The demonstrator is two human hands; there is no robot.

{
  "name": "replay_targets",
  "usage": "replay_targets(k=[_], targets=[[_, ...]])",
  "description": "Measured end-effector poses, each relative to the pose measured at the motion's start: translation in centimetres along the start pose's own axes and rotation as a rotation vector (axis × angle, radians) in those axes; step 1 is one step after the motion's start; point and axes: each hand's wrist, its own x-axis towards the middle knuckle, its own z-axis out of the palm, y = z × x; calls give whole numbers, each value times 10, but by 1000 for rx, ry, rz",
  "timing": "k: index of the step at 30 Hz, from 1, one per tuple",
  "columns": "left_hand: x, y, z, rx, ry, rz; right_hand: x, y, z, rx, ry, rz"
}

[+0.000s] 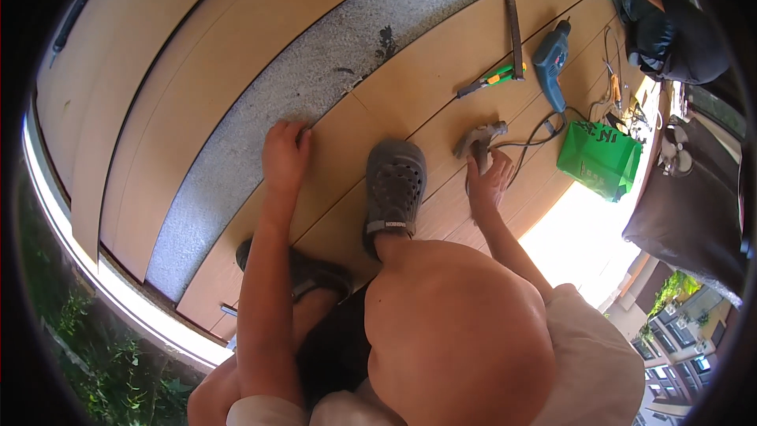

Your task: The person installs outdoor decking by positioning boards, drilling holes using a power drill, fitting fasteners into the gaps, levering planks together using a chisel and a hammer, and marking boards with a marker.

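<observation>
Several smooth tan planks (449,55), wood-coloured with thin dark seams, curve across the middle of the frame. Alongside them, from lower left to upper centre, runs a grey strip (236,158), rough and finely speckled, with dark specks and scraps on it. Wider matte boards (181,71) lie beyond it at upper left.

Right of centre is the hammer (481,139): a dull grey head, scuffed and blunt, crossing a short visible stretch of handle. The right hand (490,183) is curled around that handle, much of which it hides. The left hand (285,156), left of centre, has its fingers bent at the plank edge beside the grey strip; whether they pinch anything I cannot tell.

Between the hands sits a dark grey shoe (397,181) of moulded, rubbery look, pierced with round holes. At upper right lie a long, flat, dark bar (511,24), a slim tool (501,75) with a green and orange grip, and a blue plastic drill (550,63) with a dark cord. Below the drill stands a shiny, creased green bag (601,159).
</observation>
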Motion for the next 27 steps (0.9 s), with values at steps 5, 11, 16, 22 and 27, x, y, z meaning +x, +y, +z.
replay_targets(k=[5, 11, 16, 22, 27], targets=[[6, -25, -15, -85, -133, -18, -2, 37, 11, 133, -314, 162], [6, -32, -29, -57, -295, -130, 49, -8, -29, 541, -373, 64], [0, -33, -25, -35, -215, -166, 170, -143, -60, 526, -731, -281], [1, -36, -14, -27, -192, -180, 245, -256, 19, -188, -669, -1066], [1, -29, -16, -77, -175, -255, 248, -295, 33, -325, -835, -1283]])
